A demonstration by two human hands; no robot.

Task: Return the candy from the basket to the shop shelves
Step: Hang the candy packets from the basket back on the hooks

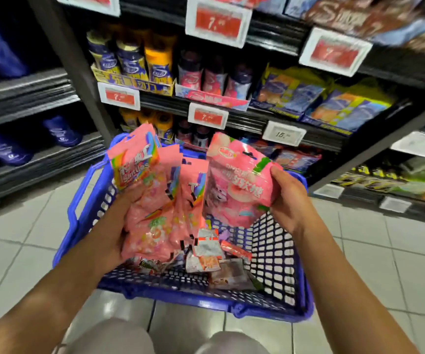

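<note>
Nearest us: our knees in grey trousers (119, 338) above a pale tiled floor (9, 251). Dark shop shelves (257, 118) rose ahead, stocked with yellow-purple tubes (132, 62), pink bottles (212, 77) and blue-orange packs (334, 108), with red price tags (217, 23) clipped along the edges. A blue basket (206, 302) stood on the floor between us and the shelves, small wrapped sweets (206, 254) in its bottom. Above it, our left hand (119, 226) gripped a fan of pink candy bags (155, 200); our right hand (288, 198) pinched a pink peach-gummy bag (234, 187) by its edge.
</note>
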